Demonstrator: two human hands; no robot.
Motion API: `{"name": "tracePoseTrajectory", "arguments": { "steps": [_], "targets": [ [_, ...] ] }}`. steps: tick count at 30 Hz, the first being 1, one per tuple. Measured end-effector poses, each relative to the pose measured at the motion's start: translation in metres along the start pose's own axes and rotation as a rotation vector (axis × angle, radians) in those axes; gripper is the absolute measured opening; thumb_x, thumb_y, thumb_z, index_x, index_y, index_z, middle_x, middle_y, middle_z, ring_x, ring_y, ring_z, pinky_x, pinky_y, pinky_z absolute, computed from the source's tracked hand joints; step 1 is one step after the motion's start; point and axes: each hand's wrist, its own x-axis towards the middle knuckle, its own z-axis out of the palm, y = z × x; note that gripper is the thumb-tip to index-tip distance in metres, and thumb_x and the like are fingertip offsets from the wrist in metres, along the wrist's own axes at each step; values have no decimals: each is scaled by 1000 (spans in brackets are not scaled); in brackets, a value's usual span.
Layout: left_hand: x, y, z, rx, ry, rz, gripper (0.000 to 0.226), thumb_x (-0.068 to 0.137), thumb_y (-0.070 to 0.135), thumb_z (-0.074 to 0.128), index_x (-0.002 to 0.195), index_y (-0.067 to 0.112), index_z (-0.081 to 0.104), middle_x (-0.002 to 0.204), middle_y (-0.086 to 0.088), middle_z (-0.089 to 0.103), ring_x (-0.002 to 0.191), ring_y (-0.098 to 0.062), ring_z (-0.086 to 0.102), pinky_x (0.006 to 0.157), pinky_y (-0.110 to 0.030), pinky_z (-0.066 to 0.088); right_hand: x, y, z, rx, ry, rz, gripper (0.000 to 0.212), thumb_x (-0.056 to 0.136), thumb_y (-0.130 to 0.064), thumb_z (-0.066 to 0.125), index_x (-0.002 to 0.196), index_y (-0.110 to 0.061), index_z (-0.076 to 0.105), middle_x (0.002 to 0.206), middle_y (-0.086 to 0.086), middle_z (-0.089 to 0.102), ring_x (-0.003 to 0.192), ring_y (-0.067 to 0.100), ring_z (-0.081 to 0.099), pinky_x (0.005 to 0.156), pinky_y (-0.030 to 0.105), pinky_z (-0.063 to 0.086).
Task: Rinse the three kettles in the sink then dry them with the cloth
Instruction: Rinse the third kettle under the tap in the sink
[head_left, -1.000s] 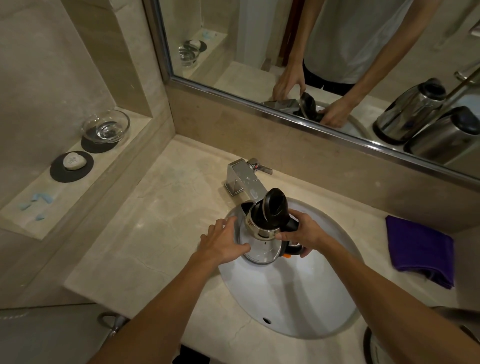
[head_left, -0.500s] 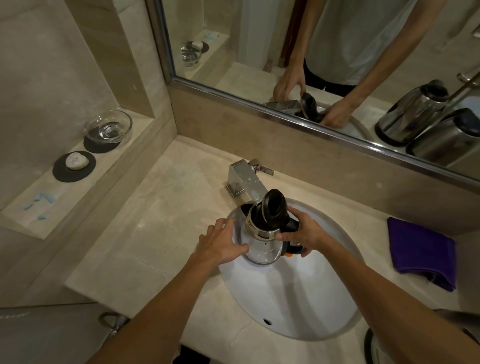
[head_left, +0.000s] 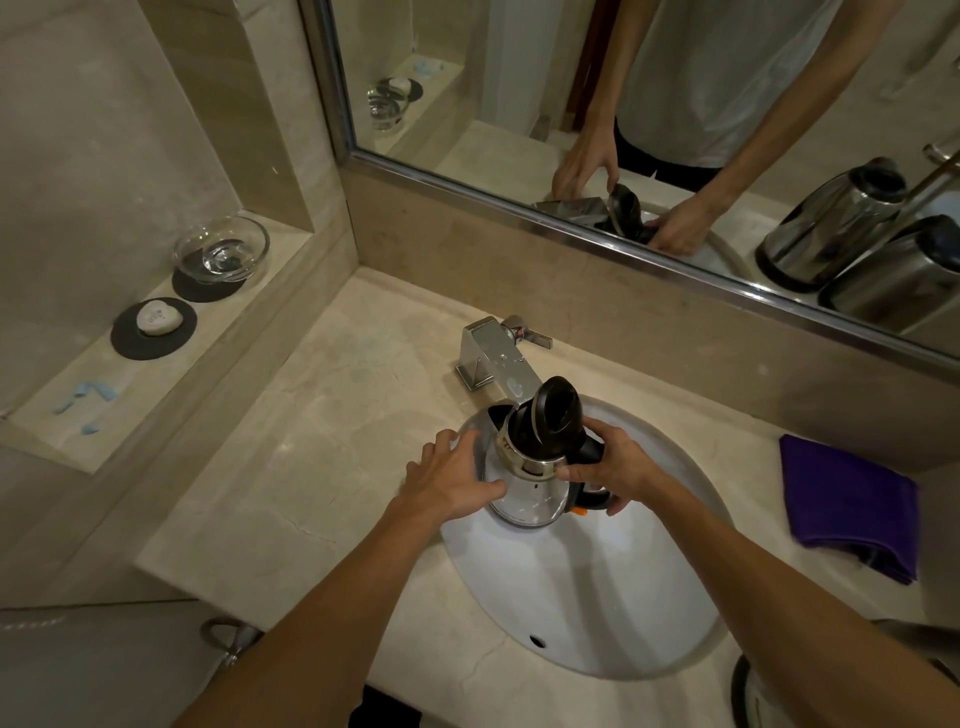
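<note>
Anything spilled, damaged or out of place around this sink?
Two small things: blue smears on the left ledge, like spilled residue, and what looks like a hairline crack in the countertop left of the sink. The kettle, lid open at the tap, looks normal for rinsing.

No legible text; only unreadable marks on the white soap (head_left: 157, 317).

A big mirror (head_left: 493, 62) is hung on the tan stone wall (head_left: 675, 332). Below the mirror a pale stone table (head_left: 322, 447) is seen. Left of it a shelf (head_left: 156, 395) is set into the wall.
</note>
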Motion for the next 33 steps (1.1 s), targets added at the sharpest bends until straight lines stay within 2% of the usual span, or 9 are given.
{"name": "tracePoseTrajectory", "arguments": {
  "steps": [3,8,13,19,33],
  "targets": [
    [1,-3,1,7,-4,-6,85,81,57,64,152,32,23,155,-3,25,141,-27,28,110,-47,31,0,-1,-1,2,-8,-1,93,81,-23,86,155,-35,32,151,13,42,122,49,56,49,48,59],
    [1,-8,5,11,-9,-8,87,80,61,64,151,34,22,155,-2,26,141,-27,29,110,-48,32,1,-3,-4,-24,-12,-13,94,80,-24,86,157,-34,32,151,11,39,124,50,53,46,45,58],
    [1,-7,5,15,-9,-5,85,80,59,63,151,32,23,154,-1,25,140,-27,28,110,-48,31,2,-1,-4,-22,-12,-9,92,80,-25,87,156,-32,35,151,11,41,125,49,52,49,48,60],
    [1,-6,6,20,-15,-10,85,80,59,63,150,33,23,155,-2,24,140,-28,28,109,-47,31,0,1,-2,15,-12,19,86,81,-20,86,152,-29,38,150,11,45,127,49,52,49,47,59],
    [-2,-11,8,17,-20,-25,85,80,57,64,151,33,22,155,-2,25,140,-28,29,110,-48,31,0,0,-2,17,-9,17,88,80,-20,86,154,-29,37,150,11,44,126,49,53,50,49,59]
  ]
}}
